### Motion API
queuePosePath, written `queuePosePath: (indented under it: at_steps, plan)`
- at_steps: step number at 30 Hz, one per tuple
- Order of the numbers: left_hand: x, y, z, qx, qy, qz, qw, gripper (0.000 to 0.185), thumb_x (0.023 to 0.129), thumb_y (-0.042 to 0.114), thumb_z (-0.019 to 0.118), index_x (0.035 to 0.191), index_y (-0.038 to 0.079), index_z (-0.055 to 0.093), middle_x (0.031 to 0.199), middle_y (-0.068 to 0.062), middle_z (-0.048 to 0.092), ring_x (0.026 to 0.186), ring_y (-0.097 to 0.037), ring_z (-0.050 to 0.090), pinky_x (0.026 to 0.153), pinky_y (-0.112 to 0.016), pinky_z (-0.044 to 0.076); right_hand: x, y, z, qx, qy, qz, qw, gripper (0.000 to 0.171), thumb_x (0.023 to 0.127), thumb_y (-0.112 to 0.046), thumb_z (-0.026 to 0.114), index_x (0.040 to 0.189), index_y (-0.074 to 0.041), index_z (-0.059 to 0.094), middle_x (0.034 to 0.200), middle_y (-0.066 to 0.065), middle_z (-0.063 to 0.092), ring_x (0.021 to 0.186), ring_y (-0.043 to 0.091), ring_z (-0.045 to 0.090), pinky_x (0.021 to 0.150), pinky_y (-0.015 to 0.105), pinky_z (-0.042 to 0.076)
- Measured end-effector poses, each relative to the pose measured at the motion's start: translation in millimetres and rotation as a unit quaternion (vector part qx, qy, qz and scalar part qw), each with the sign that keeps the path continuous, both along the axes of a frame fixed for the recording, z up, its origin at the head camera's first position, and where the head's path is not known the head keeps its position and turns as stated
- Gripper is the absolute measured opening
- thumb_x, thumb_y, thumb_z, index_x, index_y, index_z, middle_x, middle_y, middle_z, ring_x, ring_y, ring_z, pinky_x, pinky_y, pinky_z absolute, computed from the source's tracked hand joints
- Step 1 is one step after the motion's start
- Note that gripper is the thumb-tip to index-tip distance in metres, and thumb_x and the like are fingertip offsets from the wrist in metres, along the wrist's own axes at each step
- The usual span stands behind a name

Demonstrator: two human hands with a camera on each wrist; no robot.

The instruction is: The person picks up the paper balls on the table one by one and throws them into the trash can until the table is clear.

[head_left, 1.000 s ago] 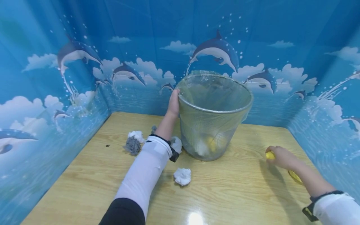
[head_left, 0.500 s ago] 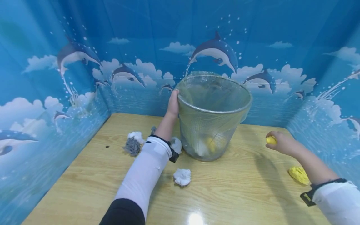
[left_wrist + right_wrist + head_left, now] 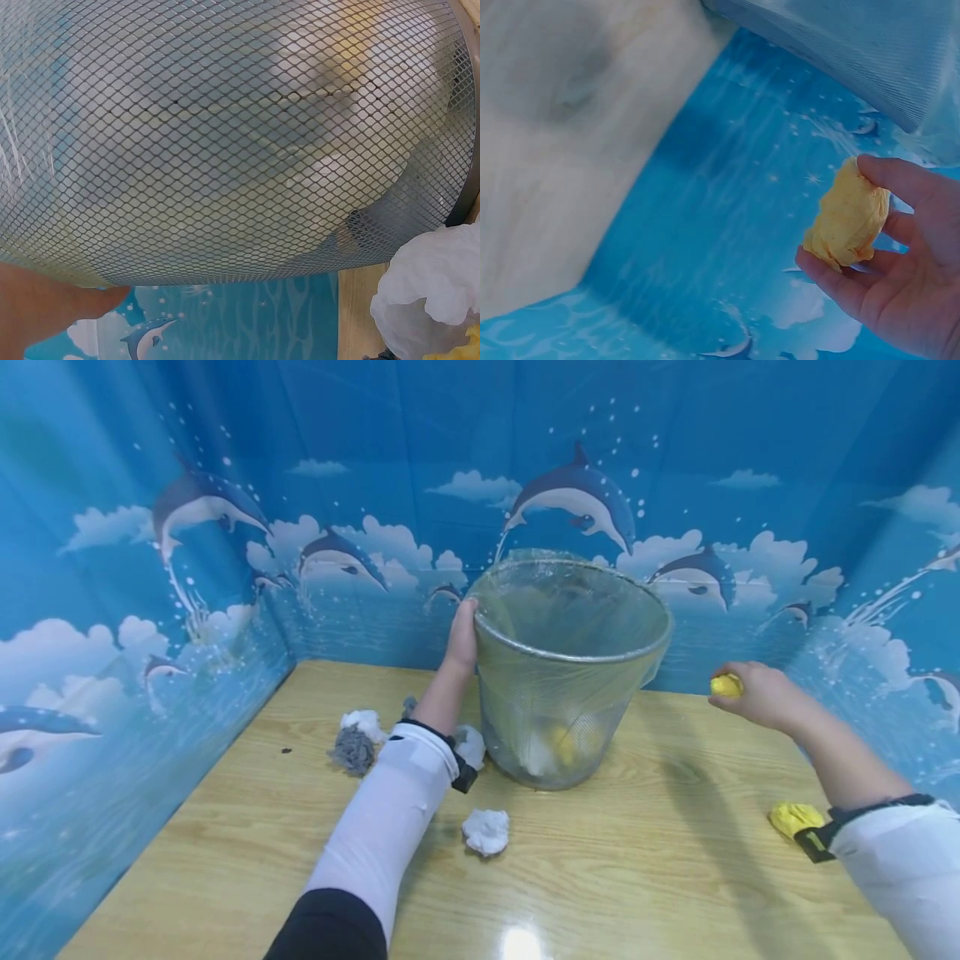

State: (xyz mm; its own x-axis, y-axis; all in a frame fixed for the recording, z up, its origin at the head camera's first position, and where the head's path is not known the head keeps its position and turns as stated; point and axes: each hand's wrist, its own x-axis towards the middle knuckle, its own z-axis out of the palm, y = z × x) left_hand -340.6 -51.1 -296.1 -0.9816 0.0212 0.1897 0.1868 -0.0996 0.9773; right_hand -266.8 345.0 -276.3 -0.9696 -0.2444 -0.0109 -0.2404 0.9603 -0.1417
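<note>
A mesh wastebasket [image 3: 558, 710] with a clear plastic liner stands on the table; white and yellow lumps show through its mesh. My left hand [image 3: 464, 635] holds its rim on the left side, and in the left wrist view a finger [image 3: 67, 296] lies along the mesh; the other fingers are hidden. Right of the basket and above the table, my right hand [image 3: 765, 693] pinches a crumpled yellow paper ball [image 3: 847, 216] between thumb and fingers. Another yellow paper ball [image 3: 795, 818] lies on the table below the right forearm.
A white paper ball [image 3: 486, 832] lies in front of the basket, and another white ball [image 3: 471, 747] sits beside its base. Grey [image 3: 352, 748] and white [image 3: 365, 723] crumpled paper lie left of my forearm. A dolphin-print curtain [image 3: 420, 485] surrounds the wooden table [image 3: 247, 860].
My right hand has lifted the yellow paper ball from near the tabletop to higher up. The second yellow ball has come into fuller view. My left hand and the wastebasket have stayed put.
</note>
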Motion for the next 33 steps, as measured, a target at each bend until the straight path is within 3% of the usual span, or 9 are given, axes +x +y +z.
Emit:
queuePosePath:
  at_steps: [14, 19, 26, 33]
  plan:
    - [0.7, 0.2, 2.0, 0.017, -0.002, -0.007, 0.9998, 0.033, 0.099, 0.038, 0.023, 0.076, 0.021, 0.038, 0.075, 0.004, 0.039, 0.068, -0.010, 0.035, 0.079, -0.028, 0.033, -10.3, -13.6, 45.9, -0.031, 0.035, -0.037, 0.998, 0.057, 0.095, -0.030, 0.057, 0.132, 0.011, 0.042, 0.115, 0.037, 0.050, 0.090, 0.044, 0.055, 0.064, 0.047, 0.049]
    - [0.9, 0.7, 2.6, 0.016, 0.000, -0.006, 0.9999, 0.031, 0.100, 0.039, 0.022, 0.082, 0.021, 0.040, 0.081, 0.003, 0.041, 0.075, -0.011, 0.039, 0.083, -0.028, 0.033, -11.1, -17.3, 56.4, -0.045, 0.062, -0.049, 0.996, 0.058, 0.097, -0.035, 0.053, 0.134, 0.008, 0.041, 0.119, 0.037, 0.048, 0.097, 0.049, 0.052, 0.070, 0.054, 0.048]
    - [0.7, 0.9, 3.2, 0.010, 0.004, -0.005, 0.9999, 0.030, 0.099, 0.039, 0.021, 0.084, 0.021, 0.041, 0.086, 0.003, 0.041, 0.079, -0.011, 0.039, 0.086, -0.029, 0.033, -11.1, -25.3, 71.6, -0.093, 0.119, -0.088, 0.985, 0.063, 0.099, -0.040, 0.047, 0.143, 0.004, 0.036, 0.129, 0.038, 0.040, 0.103, 0.051, 0.044, 0.071, 0.056, 0.047]
    - [0.6, 0.7, 3.0, 0.015, 0.003, -0.004, 0.9999, 0.030, 0.100, 0.037, 0.022, 0.081, 0.020, 0.039, 0.081, 0.003, 0.040, 0.074, -0.011, 0.038, 0.081, -0.027, 0.034, -16.0, -34.2, 82.9, -0.110, 0.136, -0.074, 0.982, 0.061, 0.099, -0.036, 0.048, 0.144, 0.004, 0.036, 0.127, 0.035, 0.043, 0.102, 0.048, 0.046, 0.070, 0.055, 0.048]
